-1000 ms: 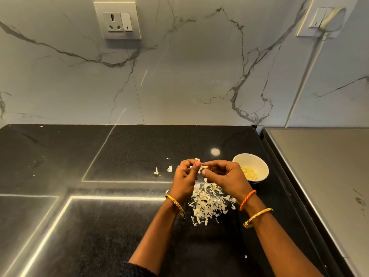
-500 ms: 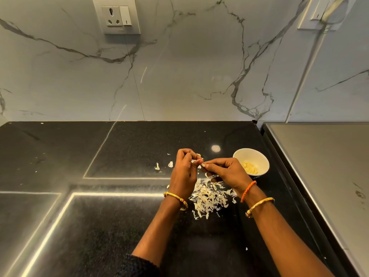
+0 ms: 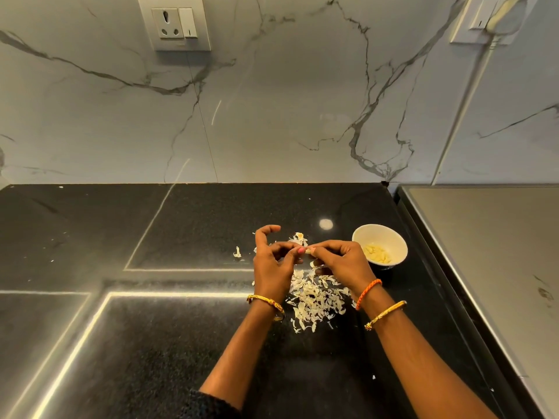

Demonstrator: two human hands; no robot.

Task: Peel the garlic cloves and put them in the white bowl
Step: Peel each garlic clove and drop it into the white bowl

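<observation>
A small garlic clove [image 3: 308, 251] sits between the two hands, just above the black surface [image 3: 181, 343]. It lies sideways, left to right. The right hand [image 3: 340, 263] pinches its right end with thumb and fingers. The left hand [image 3: 273, 263] pinches at its left end with thumb and one finger, while its pointing finger sticks up, free. The white bowl [image 3: 380, 244], with peeled cloves inside, is just to the right, so the right hand is nearer for dropping it in. Peels [image 3: 314, 300] lie below.
</observation>
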